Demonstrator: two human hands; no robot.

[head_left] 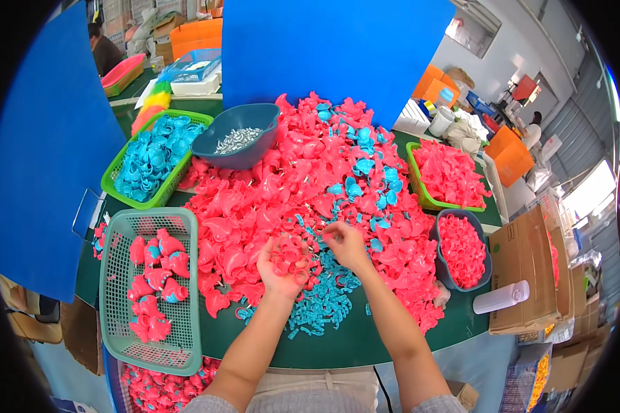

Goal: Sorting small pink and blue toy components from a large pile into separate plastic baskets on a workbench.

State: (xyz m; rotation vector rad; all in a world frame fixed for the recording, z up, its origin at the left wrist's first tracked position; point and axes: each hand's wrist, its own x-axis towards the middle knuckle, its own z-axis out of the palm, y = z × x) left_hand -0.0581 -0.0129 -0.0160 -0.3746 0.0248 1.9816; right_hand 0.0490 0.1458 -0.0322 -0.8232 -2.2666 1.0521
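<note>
While the left hand (281,270) lies cupped palm-up around pink rings (288,255), the right hand (348,246) hovers at its two o'clock, fingers drawn close, though whether they pinch anything I cannot tell; keeping that palm level should spare the small teal pieces (322,306) at four o'clock any spills

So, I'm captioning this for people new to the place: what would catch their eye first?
Probably the big heap of glossy pink parts in the middle of the green table, dotted with blue pieces. Behind it stands a bright blue board. At the heap's near side, the left hand cups small pink rings, with the right hand close by.
</note>
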